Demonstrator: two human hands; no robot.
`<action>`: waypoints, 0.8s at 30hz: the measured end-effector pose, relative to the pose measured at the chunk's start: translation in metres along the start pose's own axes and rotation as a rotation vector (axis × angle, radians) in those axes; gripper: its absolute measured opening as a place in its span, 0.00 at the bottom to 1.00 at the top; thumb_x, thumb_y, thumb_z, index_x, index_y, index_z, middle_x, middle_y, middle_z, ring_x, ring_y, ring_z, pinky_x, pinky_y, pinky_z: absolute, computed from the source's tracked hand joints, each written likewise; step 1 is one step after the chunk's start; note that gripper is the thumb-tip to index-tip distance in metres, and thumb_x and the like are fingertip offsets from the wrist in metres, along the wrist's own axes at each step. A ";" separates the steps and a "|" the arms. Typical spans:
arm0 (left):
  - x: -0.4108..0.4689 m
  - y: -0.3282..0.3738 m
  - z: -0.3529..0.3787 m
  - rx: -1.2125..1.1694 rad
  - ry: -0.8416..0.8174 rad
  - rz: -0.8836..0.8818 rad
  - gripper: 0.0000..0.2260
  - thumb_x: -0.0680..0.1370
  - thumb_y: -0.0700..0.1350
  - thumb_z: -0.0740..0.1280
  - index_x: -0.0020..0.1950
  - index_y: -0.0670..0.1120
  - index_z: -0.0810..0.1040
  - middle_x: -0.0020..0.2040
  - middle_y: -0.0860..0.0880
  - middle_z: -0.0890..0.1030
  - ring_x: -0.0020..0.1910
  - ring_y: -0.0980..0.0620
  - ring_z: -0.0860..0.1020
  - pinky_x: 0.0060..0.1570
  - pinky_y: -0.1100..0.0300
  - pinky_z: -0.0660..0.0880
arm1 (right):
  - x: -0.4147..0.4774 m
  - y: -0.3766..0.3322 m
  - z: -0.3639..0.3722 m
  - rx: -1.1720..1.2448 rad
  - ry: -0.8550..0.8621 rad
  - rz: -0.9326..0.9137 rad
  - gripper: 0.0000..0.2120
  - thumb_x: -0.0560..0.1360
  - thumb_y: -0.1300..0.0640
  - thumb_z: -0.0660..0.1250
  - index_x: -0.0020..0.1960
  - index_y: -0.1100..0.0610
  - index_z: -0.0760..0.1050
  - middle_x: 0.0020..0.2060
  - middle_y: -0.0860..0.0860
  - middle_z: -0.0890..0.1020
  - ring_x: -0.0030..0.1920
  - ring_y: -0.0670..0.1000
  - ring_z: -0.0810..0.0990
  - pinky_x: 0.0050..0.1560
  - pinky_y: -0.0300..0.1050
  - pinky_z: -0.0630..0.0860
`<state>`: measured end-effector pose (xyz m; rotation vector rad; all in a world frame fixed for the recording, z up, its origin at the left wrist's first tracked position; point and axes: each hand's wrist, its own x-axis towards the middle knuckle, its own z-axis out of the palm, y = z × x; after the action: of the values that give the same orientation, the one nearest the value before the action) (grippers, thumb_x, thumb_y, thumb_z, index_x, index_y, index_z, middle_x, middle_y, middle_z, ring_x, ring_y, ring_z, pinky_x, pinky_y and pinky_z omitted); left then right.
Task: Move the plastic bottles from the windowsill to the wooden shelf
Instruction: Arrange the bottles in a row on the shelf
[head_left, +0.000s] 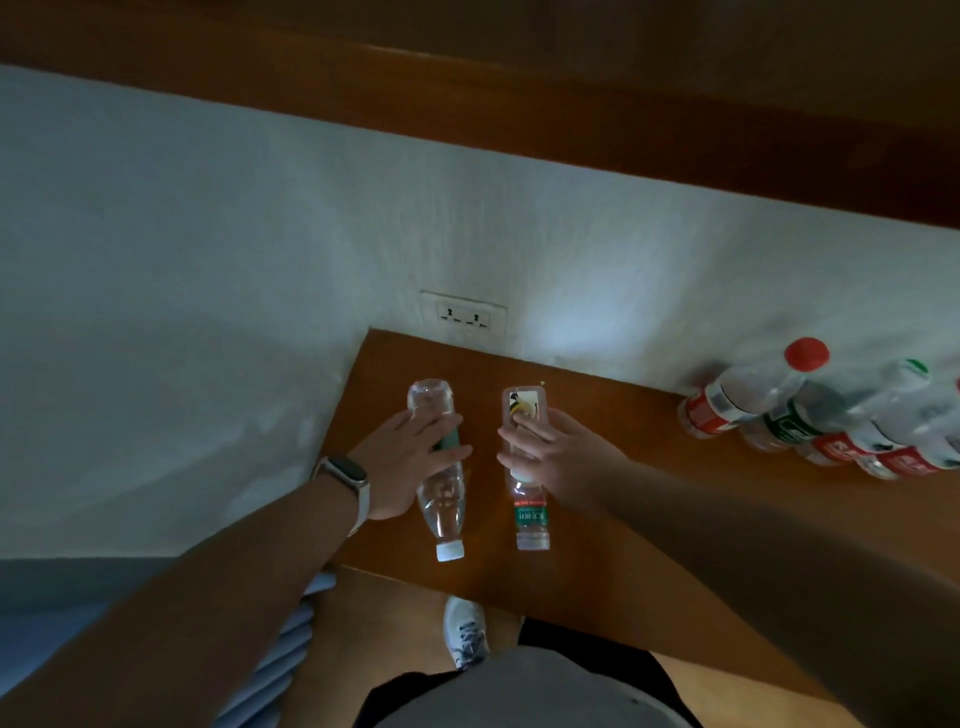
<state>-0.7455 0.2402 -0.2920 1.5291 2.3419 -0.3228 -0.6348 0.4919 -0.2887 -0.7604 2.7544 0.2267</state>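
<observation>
Placing step, looks like: left hand (410, 452) wrapped round a clear bottle (441, 501), right hand (558, 452) wrapped round a labelled bottle (531, 517), both near the left end of the shelf (613, 545), caps toward its front edge. Next, probably: settle them steady, let go, then off for more. Row of bottles (753, 405) along the back edge at the right, cut off by the frame. Can't tell whether the two held ones touch the wood. No windowsill in sight.
</observation>
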 end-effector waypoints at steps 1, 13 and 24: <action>0.003 -0.001 0.001 0.024 -0.013 0.024 0.35 0.78 0.41 0.66 0.80 0.58 0.54 0.82 0.46 0.49 0.80 0.43 0.44 0.77 0.43 0.50 | 0.003 0.002 0.000 -0.021 -0.001 -0.020 0.29 0.76 0.54 0.70 0.75 0.54 0.66 0.76 0.59 0.63 0.77 0.63 0.57 0.71 0.64 0.48; 0.013 -0.011 -0.002 0.108 -0.003 0.122 0.28 0.74 0.56 0.72 0.72 0.52 0.70 0.69 0.48 0.73 0.69 0.44 0.69 0.71 0.41 0.63 | -0.009 0.002 0.015 0.035 -0.056 0.190 0.26 0.76 0.52 0.69 0.72 0.54 0.66 0.71 0.57 0.71 0.72 0.60 0.66 0.71 0.62 0.60; 0.002 -0.003 0.002 -0.038 0.265 0.044 0.27 0.62 0.54 0.81 0.58 0.49 0.80 0.54 0.48 0.82 0.53 0.46 0.81 0.51 0.44 0.79 | -0.065 -0.011 0.016 0.428 0.143 0.686 0.32 0.75 0.44 0.68 0.75 0.50 0.62 0.73 0.51 0.68 0.74 0.54 0.62 0.74 0.55 0.57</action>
<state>-0.7487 0.2404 -0.2942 1.6923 2.4895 -0.0671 -0.5723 0.5167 -0.2850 0.2970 2.9358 -0.2946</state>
